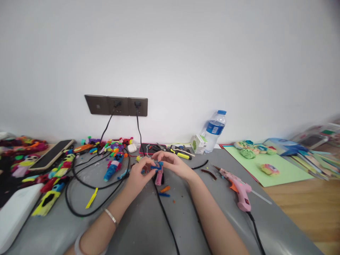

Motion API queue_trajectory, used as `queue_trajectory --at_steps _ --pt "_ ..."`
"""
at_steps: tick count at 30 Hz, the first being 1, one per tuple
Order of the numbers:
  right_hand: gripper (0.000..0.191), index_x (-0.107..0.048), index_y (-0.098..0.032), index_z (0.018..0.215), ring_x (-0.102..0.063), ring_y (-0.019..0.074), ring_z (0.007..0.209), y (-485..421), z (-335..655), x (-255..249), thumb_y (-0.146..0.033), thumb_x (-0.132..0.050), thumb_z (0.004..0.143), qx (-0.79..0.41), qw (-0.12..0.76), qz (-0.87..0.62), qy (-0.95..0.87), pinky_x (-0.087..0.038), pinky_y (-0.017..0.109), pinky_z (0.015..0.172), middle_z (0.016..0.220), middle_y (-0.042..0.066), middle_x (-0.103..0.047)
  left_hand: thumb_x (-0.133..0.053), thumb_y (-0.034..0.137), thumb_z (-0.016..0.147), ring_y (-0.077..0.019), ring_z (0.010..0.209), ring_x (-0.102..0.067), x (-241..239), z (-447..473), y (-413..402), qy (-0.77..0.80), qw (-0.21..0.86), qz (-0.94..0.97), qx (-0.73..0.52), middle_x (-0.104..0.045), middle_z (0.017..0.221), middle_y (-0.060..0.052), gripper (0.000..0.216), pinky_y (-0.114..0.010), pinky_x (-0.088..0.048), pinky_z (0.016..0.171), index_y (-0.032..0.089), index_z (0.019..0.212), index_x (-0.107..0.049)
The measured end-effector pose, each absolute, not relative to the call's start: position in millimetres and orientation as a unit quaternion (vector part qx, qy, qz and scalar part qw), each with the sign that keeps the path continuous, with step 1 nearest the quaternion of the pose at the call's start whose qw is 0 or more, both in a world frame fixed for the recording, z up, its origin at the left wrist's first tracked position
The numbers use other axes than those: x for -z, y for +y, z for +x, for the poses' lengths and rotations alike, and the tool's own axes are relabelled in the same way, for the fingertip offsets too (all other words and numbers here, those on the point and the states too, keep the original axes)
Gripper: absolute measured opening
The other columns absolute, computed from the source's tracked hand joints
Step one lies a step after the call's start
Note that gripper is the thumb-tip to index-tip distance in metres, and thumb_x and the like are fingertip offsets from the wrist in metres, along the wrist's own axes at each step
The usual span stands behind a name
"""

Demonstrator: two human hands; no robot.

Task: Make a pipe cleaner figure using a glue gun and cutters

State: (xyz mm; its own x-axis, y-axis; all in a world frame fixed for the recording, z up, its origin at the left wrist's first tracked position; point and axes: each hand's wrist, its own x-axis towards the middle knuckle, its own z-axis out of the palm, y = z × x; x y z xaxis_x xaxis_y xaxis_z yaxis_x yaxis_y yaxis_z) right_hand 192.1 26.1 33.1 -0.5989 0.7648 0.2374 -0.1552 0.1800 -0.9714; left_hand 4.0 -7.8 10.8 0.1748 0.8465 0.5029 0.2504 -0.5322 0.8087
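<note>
A small pipe-cleaner doll [159,177], pink below and blue on top, is between my two hands over the grey table [127,226]. The thumb and fingers of my left hand [142,173] pinch its blue part from the left. From the right, my right hand [176,165] has its fingers closed around the top of it, and the fingers hide some of the doll. Just below the hands lie an orange scrap [165,189] and a blue scrap [164,194] of pipe cleaner. A black cable [165,216] runs under the doll.
Right of my arm lies a pink glue gun [242,193] with a corded handle. Behind are a water bottle [214,132], a small green-white box [199,144] and a yellow-black cutter [183,154]. Leftward are finished dolls [113,168], looped cable [69,203], a phone [51,155] and a white box-like object [20,216].
</note>
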Motion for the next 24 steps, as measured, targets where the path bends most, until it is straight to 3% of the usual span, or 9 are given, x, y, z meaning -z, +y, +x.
queue_trajectory --at_steps 2,6,11,24 --pt "0.023 -0.059 -0.019 0.085 -0.06 0.0156 0.082 26.7 192.3 -32.8 -0.04 -0.066 0.086 -0.593 0.398 -0.23 -0.661 -0.052 0.032 0.075 0.114 0.008 -0.058 -0.063 0.015 0.078 -0.0124 0.066 -0.058 -10.8 5.0 -6.8 0.405 0.323 0.673 -0.527 -0.063 0.078 0.0 0.011 -0.021 -0.044 0.057 0.019 0.087 -0.06" --pt "0.023 -0.06 -0.019 0.084 -0.06 0.0187 0.093 27.4 192.4 -32.8 -0.04 -0.067 0.085 -0.565 0.416 -0.237 -0.672 -0.052 0.034 0.081 0.113 0.008 -0.057 -0.065 0.022 0.078 -0.013 0.069 -0.06 -10.9 4.7 -3.1 0.407 0.382 0.607 -0.566 -0.063 0.079 -0.001 0.02 -0.021 -0.047 0.058 0.018 0.096 -0.06" --pt "0.022 -0.061 -0.019 0.085 -0.06 0.0193 0.094 27.1 191.7 -33.3 -0.04 -0.066 0.086 -0.565 0.403 -0.24 -0.679 -0.053 0.034 0.08 0.114 0.008 -0.056 -0.067 0.034 0.078 -0.0119 0.064 -0.057 -9.6 2.6 0.2 0.405 0.442 0.562 -0.57 -0.064 0.08 -0.002 0.02 -0.02 -0.046 0.052 0.018 0.088 -0.063" --pt "0.025 -0.061 -0.019 0.086 -0.057 0.0158 0.083 26.2 190.9 -31.9 -0.043 -0.067 0.085 -0.585 0.391 -0.226 -0.673 -0.052 0.03 0.072 0.108 0.007 -0.055 -0.076 0.035 0.07 -0.0124 0.058 -0.057 -16.2 5.4 -3.3 0.406 0.51 0.528 -0.544 -0.064 0.064 0.0 0.02 -0.021 -0.042 0.049 0.019 0.076 -0.067"
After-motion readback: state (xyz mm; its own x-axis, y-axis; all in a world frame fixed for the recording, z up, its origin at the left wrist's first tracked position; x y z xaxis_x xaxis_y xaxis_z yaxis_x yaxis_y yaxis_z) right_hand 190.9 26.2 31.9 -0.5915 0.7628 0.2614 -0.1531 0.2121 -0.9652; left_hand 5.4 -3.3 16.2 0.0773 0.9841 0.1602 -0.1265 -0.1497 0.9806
